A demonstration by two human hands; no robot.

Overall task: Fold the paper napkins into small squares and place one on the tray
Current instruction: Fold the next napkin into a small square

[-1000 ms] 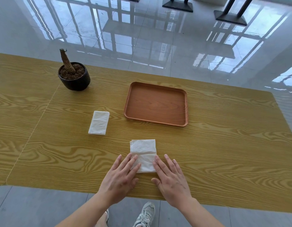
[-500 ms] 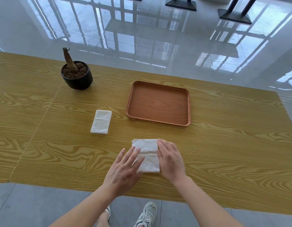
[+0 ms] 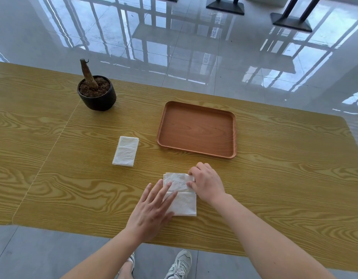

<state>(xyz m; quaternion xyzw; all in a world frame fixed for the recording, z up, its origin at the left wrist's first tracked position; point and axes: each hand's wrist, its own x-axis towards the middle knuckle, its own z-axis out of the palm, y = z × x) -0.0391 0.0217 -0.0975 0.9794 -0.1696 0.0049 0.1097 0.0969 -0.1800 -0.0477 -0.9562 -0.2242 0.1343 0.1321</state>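
Observation:
A white paper napkin [image 3: 182, 198] lies near the table's front edge, creased across its middle. My left hand [image 3: 152, 210] lies flat on its left side, fingers spread. My right hand [image 3: 207, 183] pinches the napkin's far right corner between fingers and thumb. A second white napkin [image 3: 126, 151], folded into a rectangle, rests to the left, untouched. The brown wooden tray [image 3: 196, 109] sits beyond the hands with nothing in it.
A black pot [image 3: 97, 99] with soil and a bare stump stands at the back left of the wooden table [image 3: 284, 178]. Glossy tiled floor and black table bases lie beyond. My shoes show below the table's front edge.
My right hand has slid forward from the napkin's near right side to its far right corner and closed on it. My left hand stays flat on the napkin.

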